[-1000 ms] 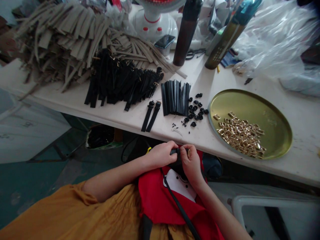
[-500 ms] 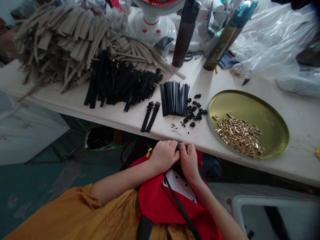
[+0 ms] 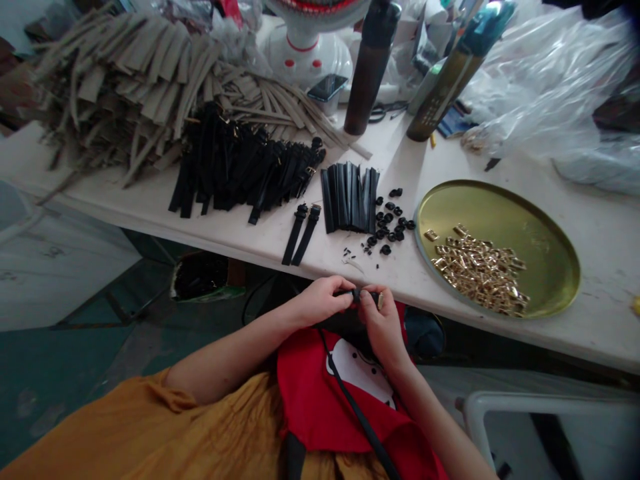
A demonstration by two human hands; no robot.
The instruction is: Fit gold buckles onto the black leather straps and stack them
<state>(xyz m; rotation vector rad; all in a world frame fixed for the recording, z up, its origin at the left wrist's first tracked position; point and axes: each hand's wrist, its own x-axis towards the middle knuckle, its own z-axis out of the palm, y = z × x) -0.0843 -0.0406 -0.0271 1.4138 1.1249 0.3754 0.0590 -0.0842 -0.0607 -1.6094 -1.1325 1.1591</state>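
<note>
Both my hands meet just below the table's front edge, over my lap. My left hand point(image 3: 324, 301) pinches one end of a short black strap point(image 3: 356, 295). My right hand point(image 3: 381, 319) grips the strap's other end, with a small gold buckle point(image 3: 379, 301) showing at its fingertips. A red apron with a white patch point(image 3: 350, 387) covers my lap. On the table straight ahead lie two finished black straps point(image 3: 301, 233), a neat row of black strap pieces point(image 3: 351, 197) and several small black loops point(image 3: 391, 223).
A round gold tray point(image 3: 545, 233) holding many gold buckles point(image 3: 477, 267) sits at the right. A heap of black straps point(image 3: 240, 167) and a bigger heap of beige straps point(image 3: 125, 87) fill the left. Two tall bottles point(image 3: 370, 67), a white fan base and plastic bags stand behind.
My left hand has loosened from a cupped grip over the strap to a fingertip pinch, and slid a little left. The right hand stays closed at the buckle end.
</note>
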